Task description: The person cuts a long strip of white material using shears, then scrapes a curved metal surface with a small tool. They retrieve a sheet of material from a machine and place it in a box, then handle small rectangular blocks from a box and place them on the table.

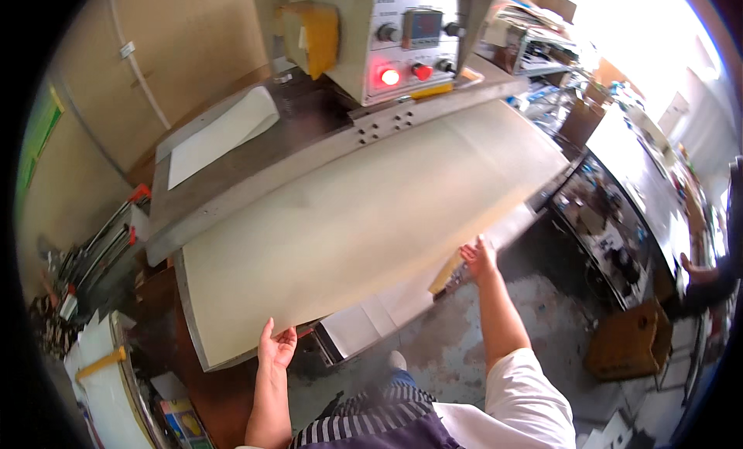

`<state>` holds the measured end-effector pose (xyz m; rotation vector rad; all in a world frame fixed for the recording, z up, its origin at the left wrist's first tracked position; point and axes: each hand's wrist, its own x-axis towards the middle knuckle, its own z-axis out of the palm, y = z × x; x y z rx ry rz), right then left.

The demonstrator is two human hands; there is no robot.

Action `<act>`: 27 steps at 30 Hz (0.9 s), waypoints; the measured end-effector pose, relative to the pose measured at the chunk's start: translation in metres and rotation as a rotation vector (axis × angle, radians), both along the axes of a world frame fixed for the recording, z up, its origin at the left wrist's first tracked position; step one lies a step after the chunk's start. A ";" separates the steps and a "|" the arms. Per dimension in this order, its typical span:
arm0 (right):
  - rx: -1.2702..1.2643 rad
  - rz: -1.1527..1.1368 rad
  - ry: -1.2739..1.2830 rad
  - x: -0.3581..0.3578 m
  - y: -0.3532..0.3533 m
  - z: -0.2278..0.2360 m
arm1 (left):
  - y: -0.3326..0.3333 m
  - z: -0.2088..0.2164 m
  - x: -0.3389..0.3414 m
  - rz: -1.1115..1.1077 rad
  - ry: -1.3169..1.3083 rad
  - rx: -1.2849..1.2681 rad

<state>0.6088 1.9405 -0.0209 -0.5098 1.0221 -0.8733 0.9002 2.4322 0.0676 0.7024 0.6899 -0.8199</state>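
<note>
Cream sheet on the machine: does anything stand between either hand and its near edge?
Nothing visible does. The left hand and right hand are by the near edge of the cream sheet; the yellow strip sits left of the right hand, not between.

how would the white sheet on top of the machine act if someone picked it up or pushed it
The white sheet would probably bend easily, since one end already curls. It looks thin, so it is likely light for its size. With nothing visible on top of it, it may slide across the dark plate when pushed.
</note>
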 end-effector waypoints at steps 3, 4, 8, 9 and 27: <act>0.063 0.131 -0.007 0.024 -0.040 0.030 | -0.007 0.019 0.009 0.091 -0.126 0.026; 0.096 0.236 -0.022 0.022 -0.056 0.038 | -0.017 0.024 0.016 0.102 -0.177 0.018; -0.287 0.375 -0.023 0.046 -0.090 0.070 | -0.041 0.053 0.067 0.096 -0.344 0.146; -0.375 0.415 -0.037 0.052 -0.093 0.089 | -0.038 0.064 0.078 0.085 -0.454 0.092; 0.241 1.033 -0.418 -0.089 0.447 0.111 | 0.214 0.260 -0.062 0.627 -1.204 0.255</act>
